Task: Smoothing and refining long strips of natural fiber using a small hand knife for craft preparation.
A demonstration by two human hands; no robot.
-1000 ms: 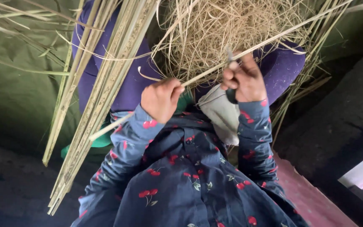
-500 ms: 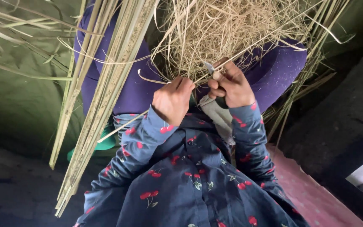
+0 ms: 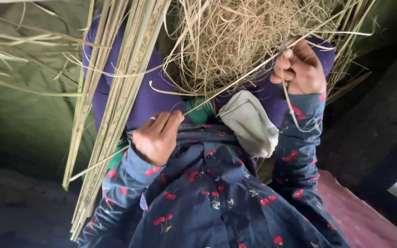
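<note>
Mid-shave – left hand [image 3: 156, 138] clamped on the cane strip [image 3: 235, 82], right hand [image 3: 299, 69] gripping the knife [image 3: 285, 46]; next stroke wants steady tension.

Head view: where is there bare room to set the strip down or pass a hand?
Bare room: the green sheet left of the bundle of long strips, and the dark ground right of the right hand. Crowded: the lap, under the shavings pile, with the thin strip running between the left hand and the right hand.
</note>
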